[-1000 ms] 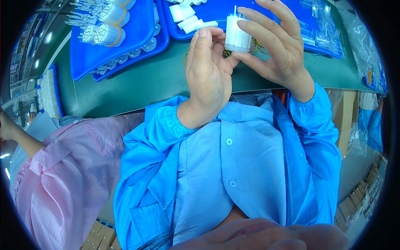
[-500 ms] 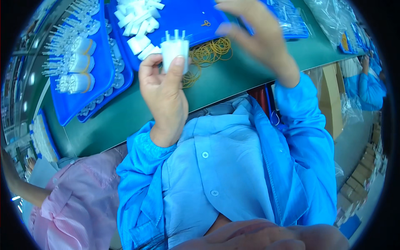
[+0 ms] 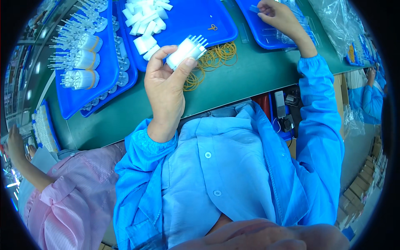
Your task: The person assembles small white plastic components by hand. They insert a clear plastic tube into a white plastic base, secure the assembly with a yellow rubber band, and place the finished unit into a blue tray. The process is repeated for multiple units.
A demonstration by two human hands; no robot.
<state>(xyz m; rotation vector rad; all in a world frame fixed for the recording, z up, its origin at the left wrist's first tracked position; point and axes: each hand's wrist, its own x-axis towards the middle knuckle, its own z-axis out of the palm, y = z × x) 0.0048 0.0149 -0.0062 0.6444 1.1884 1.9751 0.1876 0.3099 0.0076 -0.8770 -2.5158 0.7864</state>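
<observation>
Left fingers (image 3: 157, 58) hold a cylinder (image 3: 181, 53) over green tabletop (image 3: 233, 81), co-worker (image 3: 79, 187) alongside.

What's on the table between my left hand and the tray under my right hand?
Yellow rubber bands lie on the green tabletop, in the head view.

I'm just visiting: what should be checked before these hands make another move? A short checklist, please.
1. Left hand holds the white block with thin rods: ok.
2. Rod ends uncovered by the fingers: ok.
3. Rubber band around that block: cannot tell, fingers hide part of it.
4. Right hand gripping the clear strip at its fingertips: cannot tell, too small.
5. Loose yellow rubber bands lying uncovered on the green table: ok.
</observation>
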